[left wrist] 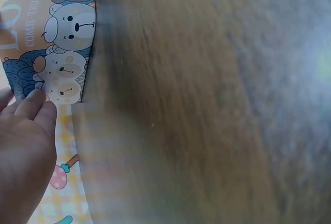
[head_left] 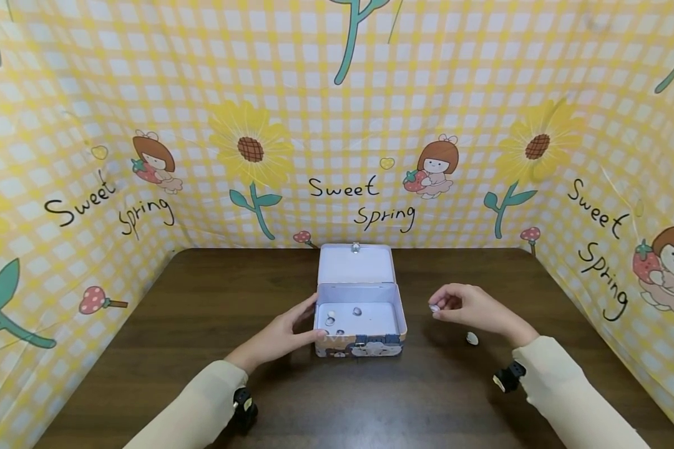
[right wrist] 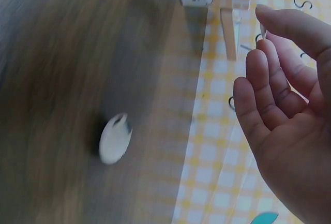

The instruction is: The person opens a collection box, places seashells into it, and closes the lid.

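An open-lidded tin box [head_left: 362,347] with bear pictures stands on the table, several small shells [head_left: 357,311] scattered on its white floor. My left hand [head_left: 281,333] rests against the box's left side, thumb at the front corner and fingers farther back. In the left wrist view its fingers [left wrist: 32,105] reach the printed wall fairly straight. To the right of the box, above the table, my right hand [head_left: 472,307] pinches a small white shell [head_left: 434,308] between thumb and fingertips; the right wrist view shows it edge-on. Another white shell [right wrist: 115,139] lies on the table below that hand.
The raised lid [head_left: 355,265] leans back behind the box, a metal clasp [head_left: 356,247] at its top edge. A yellow checked cloth [head_left: 337,125] with flowers and lettering surrounds the dark wooden table [head_left: 337,399] at the back and sides.
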Action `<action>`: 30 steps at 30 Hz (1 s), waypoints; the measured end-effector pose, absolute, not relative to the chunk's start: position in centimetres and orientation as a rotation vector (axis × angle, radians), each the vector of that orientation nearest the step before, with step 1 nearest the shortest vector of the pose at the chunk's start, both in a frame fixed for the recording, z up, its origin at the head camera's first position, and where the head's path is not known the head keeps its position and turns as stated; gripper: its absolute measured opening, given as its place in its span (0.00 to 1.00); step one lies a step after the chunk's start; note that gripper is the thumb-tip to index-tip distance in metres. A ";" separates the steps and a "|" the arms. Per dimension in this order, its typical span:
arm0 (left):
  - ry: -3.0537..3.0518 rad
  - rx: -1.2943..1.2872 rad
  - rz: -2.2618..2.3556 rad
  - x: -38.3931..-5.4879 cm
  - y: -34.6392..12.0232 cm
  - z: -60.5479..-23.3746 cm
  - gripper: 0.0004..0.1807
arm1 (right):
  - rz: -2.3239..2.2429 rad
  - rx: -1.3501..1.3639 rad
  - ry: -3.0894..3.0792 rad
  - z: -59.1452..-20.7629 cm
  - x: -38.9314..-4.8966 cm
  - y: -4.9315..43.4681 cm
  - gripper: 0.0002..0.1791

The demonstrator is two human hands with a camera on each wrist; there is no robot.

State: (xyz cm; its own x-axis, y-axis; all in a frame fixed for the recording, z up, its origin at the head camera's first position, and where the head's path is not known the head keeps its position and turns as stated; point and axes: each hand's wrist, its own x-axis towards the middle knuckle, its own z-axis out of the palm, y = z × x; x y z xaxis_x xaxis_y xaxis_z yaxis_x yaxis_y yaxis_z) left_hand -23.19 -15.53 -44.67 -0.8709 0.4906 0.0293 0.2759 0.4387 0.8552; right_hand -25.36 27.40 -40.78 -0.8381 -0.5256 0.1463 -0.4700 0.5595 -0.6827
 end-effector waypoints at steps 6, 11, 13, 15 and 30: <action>2.402 0.655 1.437 -23.1 -15.5 -44.4 0.48 | -1.187 -0.896 2.686 -40.2 -25.7 25.2 0.11; 2.376 0.655 1.450 -23.0 -15.4 -44.3 0.48 | -1.200 -0.913 2.675 -40.0 -26.1 23.5 0.10; 2.370 0.660 1.459 -23.0 -15.4 -44.4 0.47 | -1.211 -0.918 2.674 -39.8 -26.2 22.8 0.10; 2.366 0.662 1.472 -23.0 -15.3 -44.5 0.47 | -1.227 -0.936 2.664 -39.7 -26.3 22.2 0.10; 2.353 0.685 1.501 -23.2 -15.4 -44.6 0.47 | -1.182 -1.145 2.603 -39.7 -27.5 18.2 0.09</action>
State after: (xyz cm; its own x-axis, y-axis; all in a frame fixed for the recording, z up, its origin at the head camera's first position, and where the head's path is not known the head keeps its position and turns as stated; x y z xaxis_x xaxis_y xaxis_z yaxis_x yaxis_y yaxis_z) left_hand -23.16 -15.37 -44.61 -0.8527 0.5217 0.0280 0.2454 0.3527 0.9030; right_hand -27.54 18.20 -39.67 -0.7219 -0.6518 0.2325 -0.6040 0.4295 -0.6713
